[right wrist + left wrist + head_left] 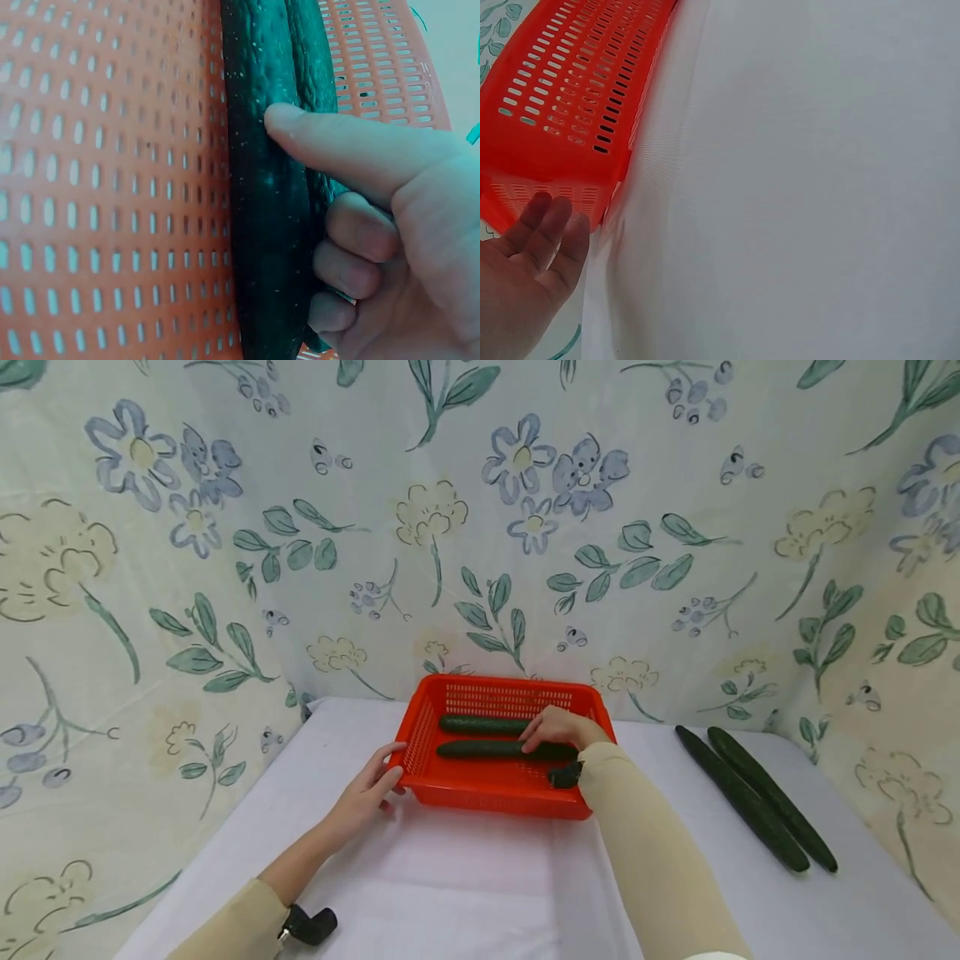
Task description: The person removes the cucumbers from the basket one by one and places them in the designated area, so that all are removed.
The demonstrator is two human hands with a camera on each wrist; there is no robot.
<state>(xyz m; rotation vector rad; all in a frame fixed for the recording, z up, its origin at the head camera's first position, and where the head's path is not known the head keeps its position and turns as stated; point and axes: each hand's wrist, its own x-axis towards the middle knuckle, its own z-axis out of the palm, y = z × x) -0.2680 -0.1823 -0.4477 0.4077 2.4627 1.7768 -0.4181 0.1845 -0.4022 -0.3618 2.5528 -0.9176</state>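
A red plastic basket with slotted walls holds two long dark green cucumbers lying side by side. My right hand reaches into it and grips the nearer cucumber. In the right wrist view the thumb presses on top of that cucumber, while the other fingers curl down along its side, between it and the farther cucumber. At the basket's left end, my left hand touches the outside of the wall near the rim. Its fingers look loosely extended in the left wrist view; the thumb is not clear there.
Two more cucumbers, one beside another, lie on the white-covered table right of the basket. A floral cloth hangs behind and at both sides. Each wrist carries a small black camera.
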